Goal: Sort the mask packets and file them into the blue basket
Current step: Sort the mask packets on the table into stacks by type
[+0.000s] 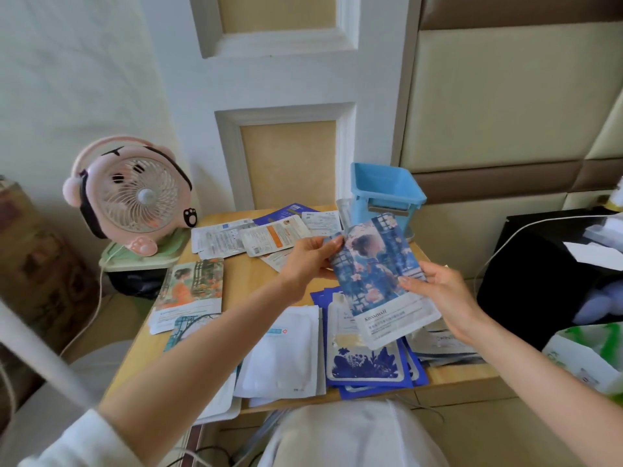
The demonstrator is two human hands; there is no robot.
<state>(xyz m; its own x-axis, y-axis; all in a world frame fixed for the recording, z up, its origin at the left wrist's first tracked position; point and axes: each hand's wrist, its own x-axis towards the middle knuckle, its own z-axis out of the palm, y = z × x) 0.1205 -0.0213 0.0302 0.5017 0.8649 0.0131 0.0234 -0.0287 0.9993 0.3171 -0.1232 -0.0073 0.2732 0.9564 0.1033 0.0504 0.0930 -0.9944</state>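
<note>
Both hands hold one blue mask packet (377, 281) printed with a woman in a blue dress, tilted above the small wooden table (249, 274). My left hand (312, 261) pinches its upper left corner; my right hand (441, 298) grips its right edge. Behind the packet, at the table's far right corner, stands the blue basket (387, 190). Other packets lie on the table: an orange-picture packet (192, 291) at the left, white packets (286, 352) at the front, dark blue floral packets (367, 362) under the held one, and several pale packets (263, 237) at the back.
A pink cat-shaped desk fan (131, 197) stands on a green box at the table's left. A black box (546, 264) with a white cable sits to the right, a green-and-white bag (586, 355) in front of it. The wall panelling lies directly behind the table.
</note>
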